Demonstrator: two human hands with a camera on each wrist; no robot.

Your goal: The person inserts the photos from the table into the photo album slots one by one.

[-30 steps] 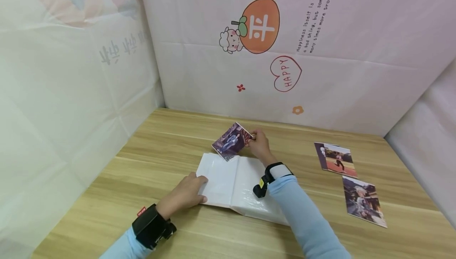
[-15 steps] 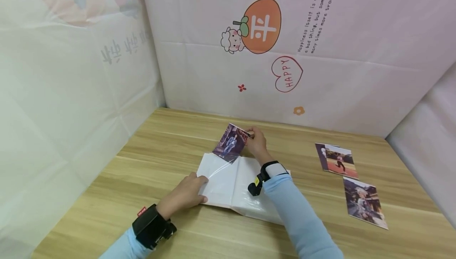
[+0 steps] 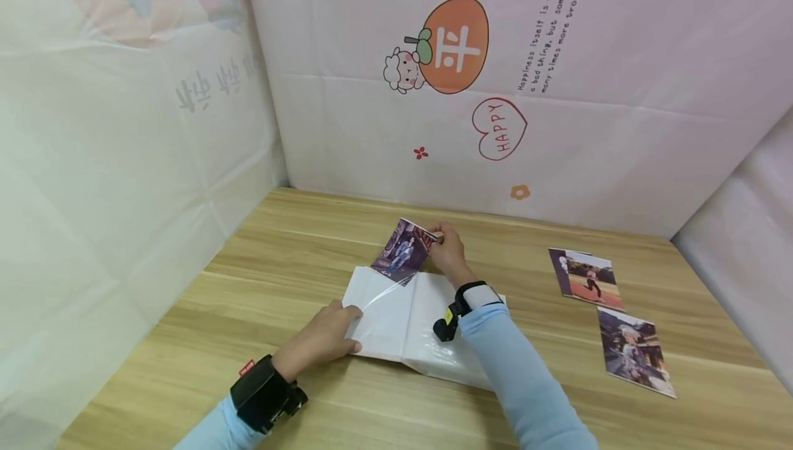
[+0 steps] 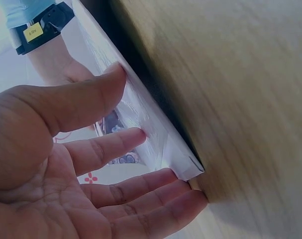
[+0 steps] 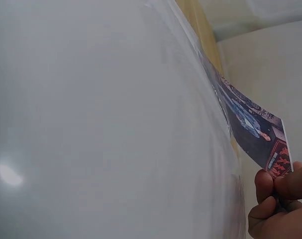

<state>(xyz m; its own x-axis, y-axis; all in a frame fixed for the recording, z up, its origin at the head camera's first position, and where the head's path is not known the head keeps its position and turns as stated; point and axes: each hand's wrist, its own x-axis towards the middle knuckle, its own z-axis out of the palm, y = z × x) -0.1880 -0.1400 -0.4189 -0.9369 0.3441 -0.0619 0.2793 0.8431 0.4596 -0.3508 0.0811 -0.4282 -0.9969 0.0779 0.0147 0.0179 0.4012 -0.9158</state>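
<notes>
A photo album [image 3: 381, 312] lies spread wide on the wooden table, showing white pages with glossy clear sleeves. My left hand [image 3: 325, 331] rests at its left edge; in the left wrist view the thumb [image 4: 91, 97] and index finger touch the page, and the other fingers meet the album's edge. With thumb and fingers, my right hand [image 3: 449, 249] pinches the upper right corner of a dark photo [image 3: 401, 252] of a figure in blue. That photo [image 5: 250, 122] slants up from the album's top edge, its lower end appearing to sit inside the clear sleeve.
On the right of the table [image 3: 297, 230] lie several loose photos: a runner photo [image 3: 591, 281] overlapping a dark photo [image 3: 559, 272], and another photo [image 3: 637, 352] nearer the front. Printed white cloth [image 3: 347, 126] hangs behind the table and along both sides.
The right hand has moved slightly left with the photo, turning it more upright and bringing its lower end into the sleeve's top. The left hand has stayed put.
</notes>
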